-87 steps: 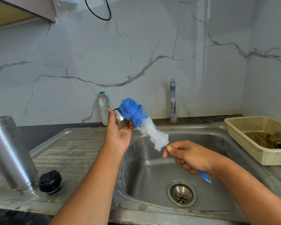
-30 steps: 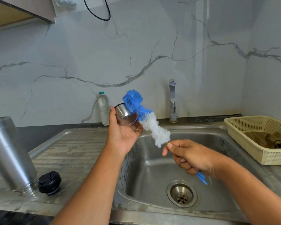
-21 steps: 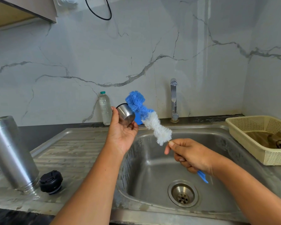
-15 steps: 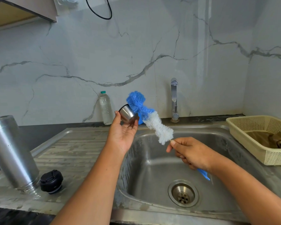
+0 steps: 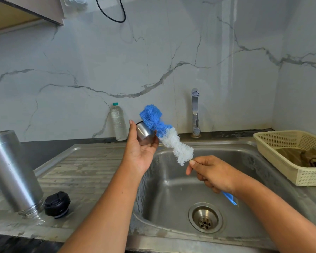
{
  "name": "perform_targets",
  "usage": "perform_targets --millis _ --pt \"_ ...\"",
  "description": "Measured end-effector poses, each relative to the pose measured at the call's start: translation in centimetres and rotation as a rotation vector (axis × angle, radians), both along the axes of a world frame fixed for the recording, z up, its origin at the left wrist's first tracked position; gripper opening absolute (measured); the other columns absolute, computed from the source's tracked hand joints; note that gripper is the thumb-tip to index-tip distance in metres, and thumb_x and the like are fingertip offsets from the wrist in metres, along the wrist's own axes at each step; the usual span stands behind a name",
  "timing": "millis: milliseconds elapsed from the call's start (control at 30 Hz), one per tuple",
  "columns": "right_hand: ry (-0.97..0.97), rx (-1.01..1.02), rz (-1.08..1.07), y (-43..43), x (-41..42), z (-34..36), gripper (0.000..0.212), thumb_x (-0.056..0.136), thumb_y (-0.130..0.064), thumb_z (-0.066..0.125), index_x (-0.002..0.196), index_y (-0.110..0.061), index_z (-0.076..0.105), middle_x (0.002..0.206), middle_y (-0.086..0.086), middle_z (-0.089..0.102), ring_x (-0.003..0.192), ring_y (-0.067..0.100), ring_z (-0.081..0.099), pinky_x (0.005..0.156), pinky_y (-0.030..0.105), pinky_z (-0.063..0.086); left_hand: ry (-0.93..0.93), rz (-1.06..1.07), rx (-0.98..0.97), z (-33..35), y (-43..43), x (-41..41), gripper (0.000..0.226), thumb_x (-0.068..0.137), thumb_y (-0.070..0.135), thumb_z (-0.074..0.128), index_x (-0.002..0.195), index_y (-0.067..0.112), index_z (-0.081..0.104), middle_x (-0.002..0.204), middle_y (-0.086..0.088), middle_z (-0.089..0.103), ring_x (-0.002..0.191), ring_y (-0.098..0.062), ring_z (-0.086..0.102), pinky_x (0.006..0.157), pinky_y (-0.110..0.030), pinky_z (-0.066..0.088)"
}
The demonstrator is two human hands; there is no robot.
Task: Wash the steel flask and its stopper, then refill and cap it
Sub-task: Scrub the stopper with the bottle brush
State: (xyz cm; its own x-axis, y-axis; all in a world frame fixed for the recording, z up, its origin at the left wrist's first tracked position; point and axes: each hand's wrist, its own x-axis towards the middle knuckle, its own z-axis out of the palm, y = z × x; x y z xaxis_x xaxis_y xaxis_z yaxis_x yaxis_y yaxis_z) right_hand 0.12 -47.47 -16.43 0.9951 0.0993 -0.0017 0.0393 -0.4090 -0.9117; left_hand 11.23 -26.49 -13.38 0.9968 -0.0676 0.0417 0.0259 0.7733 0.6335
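Note:
My left hand holds a small steel cup lid above the sink's left rim, thumb on its left side and fingertips on its right. My right hand grips the handle of a blue-and-white bottle brush, whose blue tip touches the cup's rim. The steel flask stands upside down on the draining board at the left. Its black stopper lies beside it on the right.
The steel sink with its drain lies below my hands. A tap stands at the back wall, with a plastic water bottle left of it. A cream basket holding a cloth sits at the right.
The left hand has turned the cup lid and now holds it more by the fingertips. The brush has shifted slightly against the cup's rim. Flask and stopper have stayed put.

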Motion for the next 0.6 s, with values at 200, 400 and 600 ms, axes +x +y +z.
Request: perform_targets --millis 200,400,600 --pt "0.067 -0.017 0.096 -0.6 -0.3 0.2 0.038 0.108 -0.041 0.045 0.098 -0.019 0.073 0.058 -0.009 0.038 0.05 0.011 0.023 0.046 0.026 0.02 -0.035 0.093 -0.078 1.0 1.5 -0.5 0.054 0.097 0.057 0.062 0.127 0.012 0.061 0.115 -0.018 0.076 0.109 -0.033 0.072 0.087 -0.044 0.062" --pt "0.056 0.059 0.067 -0.3 -0.2 0.3 0.038 0.108 -0.041 0.045 0.101 -0.015 0.071 0.06 -0.006 0.036 0.051 0.011 0.022 0.045 0.025 0.02 -0.063 -0.068 0.071 0.2 -0.1 -0.9 0.073 0.092 0.066 0.062 0.14 0.012 0.059 0.132 -0.021 0.069 0.124 -0.034 0.067 0.111 -0.052 0.048" --pt "0.124 0.012 0.145 -0.4 -0.6 0.4 0.037 0.108 -0.04 0.045 0.101 -0.017 0.073 0.059 -0.007 0.036 0.05 0.011 0.024 0.046 0.026 0.02 0.027 0.075 -0.111 0.6 1.3 -0.2 0.07 0.094 0.065 0.062 0.138 0.011 0.056 0.123 -0.022 0.072 0.106 -0.035 0.075 0.092 -0.05 0.061"
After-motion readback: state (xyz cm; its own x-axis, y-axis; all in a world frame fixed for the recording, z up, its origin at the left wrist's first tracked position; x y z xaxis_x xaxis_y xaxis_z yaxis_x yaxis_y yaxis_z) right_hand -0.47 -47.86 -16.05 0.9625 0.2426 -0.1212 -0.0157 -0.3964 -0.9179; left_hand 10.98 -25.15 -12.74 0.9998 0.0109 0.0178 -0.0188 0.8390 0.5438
